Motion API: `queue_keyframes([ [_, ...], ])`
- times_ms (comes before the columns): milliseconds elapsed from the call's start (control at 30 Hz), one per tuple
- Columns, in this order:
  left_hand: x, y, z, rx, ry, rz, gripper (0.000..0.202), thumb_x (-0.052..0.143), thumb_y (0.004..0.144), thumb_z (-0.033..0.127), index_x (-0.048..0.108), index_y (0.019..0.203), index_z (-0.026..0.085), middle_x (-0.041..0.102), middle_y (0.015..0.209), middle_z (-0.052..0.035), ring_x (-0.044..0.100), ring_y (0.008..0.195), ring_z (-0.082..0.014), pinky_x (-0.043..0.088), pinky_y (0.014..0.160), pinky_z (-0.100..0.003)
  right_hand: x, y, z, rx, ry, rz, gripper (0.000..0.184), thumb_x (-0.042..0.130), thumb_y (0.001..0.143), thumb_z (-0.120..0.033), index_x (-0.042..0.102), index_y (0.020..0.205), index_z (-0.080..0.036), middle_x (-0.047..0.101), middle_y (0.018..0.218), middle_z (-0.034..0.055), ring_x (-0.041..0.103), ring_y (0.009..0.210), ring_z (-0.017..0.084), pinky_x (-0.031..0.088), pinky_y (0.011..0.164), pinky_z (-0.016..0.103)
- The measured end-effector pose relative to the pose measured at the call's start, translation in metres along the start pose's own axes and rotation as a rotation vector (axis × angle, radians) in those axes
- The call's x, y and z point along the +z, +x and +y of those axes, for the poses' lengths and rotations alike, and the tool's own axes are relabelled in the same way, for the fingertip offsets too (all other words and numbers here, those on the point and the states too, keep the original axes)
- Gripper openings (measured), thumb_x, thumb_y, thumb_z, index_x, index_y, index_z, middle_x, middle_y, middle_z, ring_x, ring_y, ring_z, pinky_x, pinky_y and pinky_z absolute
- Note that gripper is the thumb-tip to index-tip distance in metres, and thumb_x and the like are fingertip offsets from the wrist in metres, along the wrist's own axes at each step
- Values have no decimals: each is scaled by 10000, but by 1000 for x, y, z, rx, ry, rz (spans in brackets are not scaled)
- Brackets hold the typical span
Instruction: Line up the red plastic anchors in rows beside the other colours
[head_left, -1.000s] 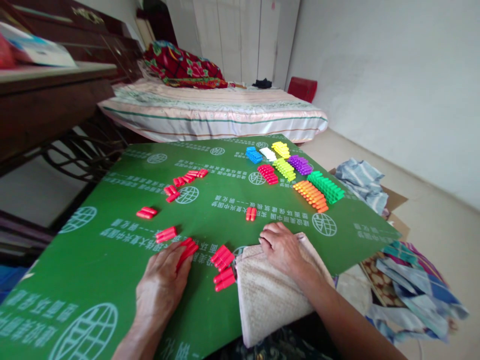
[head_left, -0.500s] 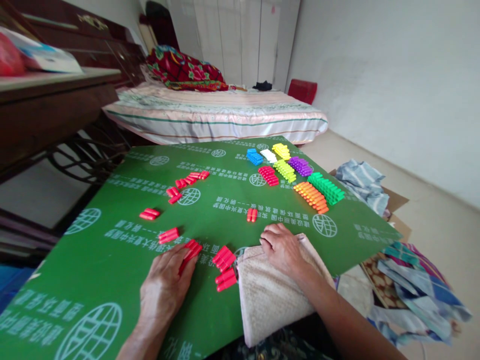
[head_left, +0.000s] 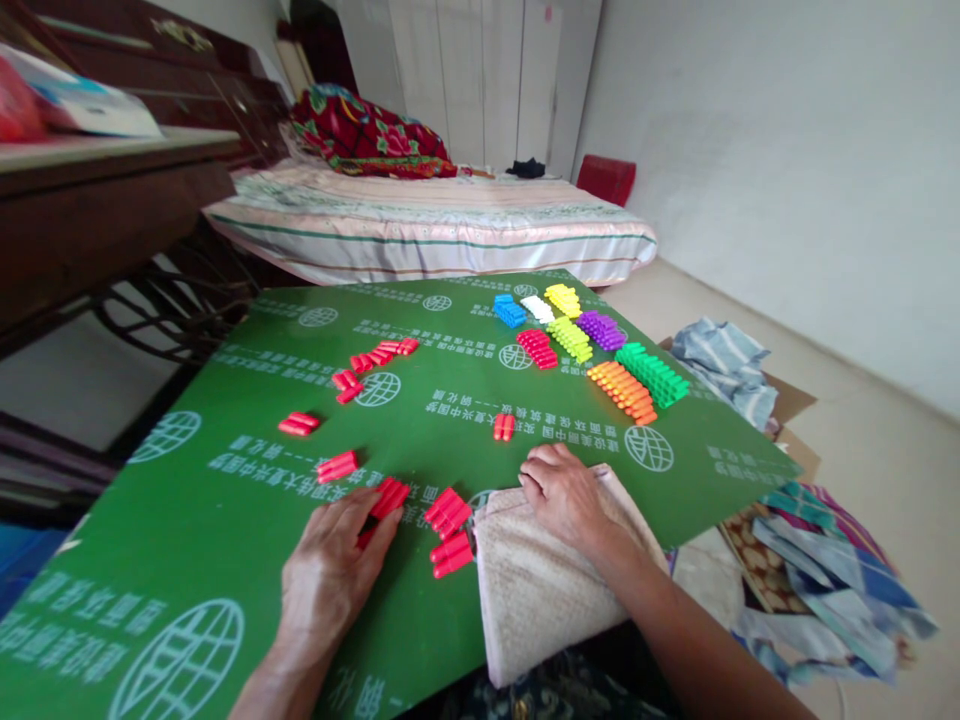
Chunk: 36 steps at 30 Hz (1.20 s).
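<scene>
My left hand point(head_left: 334, 560) is closed over short red plastic tubes point(head_left: 390, 496) at the near part of the green board, with thumb and fingers on either side of them. Part of that red group is hidden under the fingers. Just to its right lie two more red clusters point(head_left: 450, 512). My right hand point(head_left: 562, 492) rests on a folded beige cloth point(head_left: 536, 600) at the board's near edge. Its fingers are curled and held together, and whatever is under them is hidden. A small red pair point(head_left: 504, 427) lies beyond its fingertips.
The green board point(head_left: 247, 560) carries more red pieces point(head_left: 337, 466) on the left. At the far right stand grouped orange point(head_left: 622, 392), green point(head_left: 652, 376), purple, yellow, white and blue pieces. A bed point(head_left: 450, 235) is behind; fabric scraps point(head_left: 832, 580) lie on the right.
The red tubes by my left fingertips have shifted slightly to the right, and the left thumb has moved a little. My right hand stays on the cloth.
</scene>
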<state>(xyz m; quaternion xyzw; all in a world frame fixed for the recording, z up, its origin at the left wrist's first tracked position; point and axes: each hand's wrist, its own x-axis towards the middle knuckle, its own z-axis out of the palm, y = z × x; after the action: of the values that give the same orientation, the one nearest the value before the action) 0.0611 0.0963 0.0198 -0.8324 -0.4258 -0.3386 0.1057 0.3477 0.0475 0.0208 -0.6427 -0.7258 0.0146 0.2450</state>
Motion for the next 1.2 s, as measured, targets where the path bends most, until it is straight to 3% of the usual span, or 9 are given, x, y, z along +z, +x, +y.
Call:
queue_keyframes([
  [200, 0, -1, 1, -17, -8, 11, 392, 483, 930, 501, 614, 1018, 142, 652, 979, -58, 618, 880, -195, 504, 766, -288, -8, 4, -6, 9, -54, -121, 203, 500, 896, -190, 666, 778, -191, 641, 874, 54, 534, 886, 193, 413, 820, 320],
  [367, 0, -2, 1, -41, -32, 23, 380, 501, 922, 500, 621, 1009, 150, 657, 968, -57, 623, 872, -199, 511, 758, -288, -15, 8, -30, 64, -71, -179, 138, 541, 870, -237, 668, 898, -190, 643, 936, 69, 554, 925, 220, 432, 819, 350],
  [667, -8, 4, 8, -85, -189, 23, 346, 527, 911, 500, 612, 1017, 181, 657, 953, -38, 636, 845, -169, 523, 799, -261, -9, 31, -94, -216, 39, -236, 443, 569, 872, -298, 471, 1284, -168, 641, 1029, 88, 578, 914, 233, 485, 783, 367],
  [800, -11, 4, 9, -122, -243, 7, 321, 534, 907, 496, 616, 1011, 204, 664, 937, -15, 646, 815, -159, 528, 799, -250, 3, 37, -112, -306, 40, -213, 445, 558, 875, -307, 452, 1277, -149, 637, 997, 85, 578, 895, 233, 496, 762, 363],
  [900, -12, 5, 8, -148, -269, 9, 342, 538, 897, 521, 626, 985, 202, 668, 908, -10, 650, 784, -155, 533, 792, -241, 12, 39, -116, -336, 26, -180, 325, 485, 903, -261, 497, 1209, -151, 629, 983, 82, 572, 880, 220, 495, 761, 355],
  [1200, -13, 6, 9, -250, -362, -21, 399, 563, 853, 596, 666, 921, 216, 685, 868, -6, 644, 705, -148, 541, 695, -229, 34, 37, -114, -296, 49, -138, 171, 489, 896, -242, 574, 1031, -183, 623, 926, 61, 558, 883, 211, 472, 783, 349],
])
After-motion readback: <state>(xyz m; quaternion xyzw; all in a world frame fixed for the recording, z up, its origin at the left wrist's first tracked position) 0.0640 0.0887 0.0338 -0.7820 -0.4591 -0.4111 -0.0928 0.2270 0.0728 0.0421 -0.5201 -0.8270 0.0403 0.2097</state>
